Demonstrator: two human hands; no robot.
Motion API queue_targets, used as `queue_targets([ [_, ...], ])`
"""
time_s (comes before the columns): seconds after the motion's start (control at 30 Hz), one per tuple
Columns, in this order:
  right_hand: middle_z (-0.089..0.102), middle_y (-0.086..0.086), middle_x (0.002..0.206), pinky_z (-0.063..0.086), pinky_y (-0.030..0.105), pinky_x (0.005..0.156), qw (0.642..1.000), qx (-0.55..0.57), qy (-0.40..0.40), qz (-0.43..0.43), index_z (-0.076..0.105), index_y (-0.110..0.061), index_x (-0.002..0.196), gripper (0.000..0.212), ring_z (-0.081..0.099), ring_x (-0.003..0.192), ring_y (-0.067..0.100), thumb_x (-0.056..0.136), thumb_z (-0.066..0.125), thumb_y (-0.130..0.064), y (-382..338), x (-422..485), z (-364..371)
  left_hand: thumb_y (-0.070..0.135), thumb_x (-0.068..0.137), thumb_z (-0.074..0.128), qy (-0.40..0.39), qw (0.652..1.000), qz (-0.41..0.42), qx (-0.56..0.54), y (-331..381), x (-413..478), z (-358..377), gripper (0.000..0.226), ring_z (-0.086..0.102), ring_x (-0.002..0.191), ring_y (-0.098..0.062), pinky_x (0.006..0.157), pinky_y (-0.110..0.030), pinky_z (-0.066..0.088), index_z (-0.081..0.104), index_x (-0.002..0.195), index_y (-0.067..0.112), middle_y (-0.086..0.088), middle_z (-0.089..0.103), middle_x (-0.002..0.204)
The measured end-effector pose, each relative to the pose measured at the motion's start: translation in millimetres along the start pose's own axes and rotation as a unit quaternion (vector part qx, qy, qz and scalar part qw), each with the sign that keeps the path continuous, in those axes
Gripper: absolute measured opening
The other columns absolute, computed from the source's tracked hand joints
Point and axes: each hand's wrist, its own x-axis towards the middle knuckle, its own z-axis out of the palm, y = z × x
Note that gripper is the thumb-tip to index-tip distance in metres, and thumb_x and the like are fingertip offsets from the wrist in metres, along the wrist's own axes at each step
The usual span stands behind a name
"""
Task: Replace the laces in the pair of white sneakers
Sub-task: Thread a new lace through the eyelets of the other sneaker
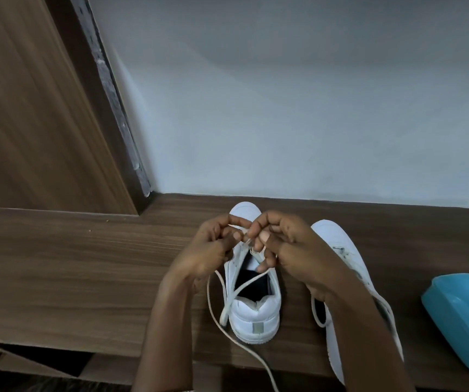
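- The left hand [213,246] pinches a white lace [244,285] between thumb and curled fingers, above the front of the centre sneaker [256,309].
- The right hand [291,244] is just beside it, fingertips nearly meeting, and is also curled round the lace.
- Below the hands, one strand crosses the sneaker's open mouth. Another trails off the front edge of the wooden shelf [86,264].
- The second sneaker [338,241] lies just to the right, partly hidden under the right forearm.
- A blue plastic container [465,318] sits further right on the shelf, below a pale wall [284,108].
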Motion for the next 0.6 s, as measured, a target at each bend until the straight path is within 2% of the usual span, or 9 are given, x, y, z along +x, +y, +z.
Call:
queue_targets([
  [0.07, 0.070, 0.006, 0.081, 0.047, 0.016, 0.055, 0.997, -0.045, 0.038, -0.040, 0.064, -0.013, 0.098, 0.024, 0.053, 0.050, 0.001, 0.098, 0.046, 0.002, 7, 4, 1, -0.001, 0.101, 0.046, -0.037, 0.999, -0.012, 0.013, 2, -3, 3, 0.020, 0.039, 0.039, 0.003, 0.040, -0.008, 0.029, 0.057, 0.115, -0.009, 0.006, 0.063, 0.060],
  [0.13, 0.073, -0.002, 0.084, 0.044, 0.016, 0.055, 0.985, -0.115, 0.099, -0.081, 0.065, -0.021, 0.100, 0.023, 0.057, 0.054, -0.001, 0.097, 0.052, -0.003, 16, 9, 2, 0.005, 0.099, 0.053, -0.050, 0.998, -0.003, 0.027, 4, -6, 1, 0.020, 0.054, 0.050, 0.001, 0.049, -0.009, 0.038, 0.058, 0.114, -0.007, -0.007, 0.071, 0.077],
  [0.2, 0.074, -0.005, 0.088, 0.047, 0.022, 0.050, 0.980, -0.109, 0.141, -0.093, 0.067, -0.020, 0.101, 0.018, 0.058, 0.050, 0.002, 0.097, 0.056, -0.006, 24, 14, 4, 0.010, 0.094, 0.064, -0.044, 0.998, 0.018, 0.033, 4, -6, -4, 0.024, 0.068, 0.078, -0.017, 0.074, -0.027, 0.048, 0.057, 0.113, -0.001, -0.016, 0.074, 0.088],
  [0.23, 0.074, -0.005, 0.088, 0.047, 0.025, 0.046, 0.979, -0.102, 0.150, -0.095, 0.069, -0.018, 0.100, 0.016, 0.058, 0.046, 0.004, 0.097, 0.057, -0.008, 29, 15, 6, 0.008, 0.092, 0.066, -0.034, 0.998, 0.026, 0.039, 3, -5, -6, 0.024, 0.069, 0.087, -0.025, 0.084, -0.038, 0.049, 0.056, 0.112, 0.001, -0.016, 0.074, 0.088],
  [0.27, 0.074, -0.005, 0.086, 0.047, 0.027, 0.043, 0.977, -0.101, 0.157, -0.097, 0.069, -0.017, 0.098, 0.015, 0.057, 0.042, 0.007, 0.098, 0.056, -0.010, 33, 16, 8, 0.005, 0.091, 0.066, -0.026, 0.998, 0.034, 0.047, 1, -4, -7, 0.023, 0.070, 0.090, -0.026, 0.090, -0.042, 0.050, 0.055, 0.111, 0.002, -0.016, 0.074, 0.087],
  [0.4, 0.073, 0.000, 0.079, 0.044, 0.028, 0.041, 0.988, -0.046, 0.134, -0.055, 0.064, -0.016, 0.097, 0.013, 0.053, 0.034, 0.017, 0.102, 0.052, -0.018, 40, 19, 17, -0.003, 0.092, 0.061, -0.023, 0.994, 0.068, 0.077, 0, -1, -4, 0.016, 0.071, 0.081, -0.017, 0.083, -0.034, 0.049, 0.053, 0.104, 0.005, -0.012, 0.072, 0.079],
  [0.47, 0.073, 0.002, 0.076, 0.043, 0.026, 0.042, 0.992, -0.024, 0.119, -0.033, 0.062, -0.015, 0.097, 0.014, 0.054, 0.035, 0.015, 0.103, 0.051, -0.019, 41, 20, 18, -0.002, 0.093, 0.061, -0.019, 0.992, 0.084, 0.089, -1, 0, -6, 0.014, 0.070, 0.081, -0.023, 0.084, -0.041, 0.048, 0.055, 0.100, 0.008, -0.011, 0.073, 0.077],
  [0.53, 0.074, 0.004, 0.074, 0.042, 0.023, 0.046, 0.992, -0.011, 0.126, -0.023, 0.065, -0.015, 0.097, 0.014, 0.058, 0.045, 0.008, 0.102, 0.053, -0.020, 41, 22, 20, 0.005, 0.092, 0.065, -0.013, 0.990, 0.099, 0.104, -4, 1, -9, 0.012, 0.068, 0.081, -0.039, 0.084, -0.053, 0.050, 0.058, 0.099, 0.013, -0.011, 0.075, 0.079],
  [0.6, 0.073, 0.007, 0.072, 0.042, 0.018, 0.051, 0.990, 0.017, 0.143, -0.009, 0.069, -0.013, 0.096, 0.014, 0.060, 0.055, 0.005, 0.100, 0.057, -0.019, 41, 24, 21, 0.016, 0.088, 0.070, 0.001, 0.978, 0.124, 0.166, -7, 4, -12, 0.012, 0.062, 0.065, -0.038, 0.070, -0.050, 0.050, 0.065, 0.096, 0.024, -0.003, 0.076, 0.078],
])
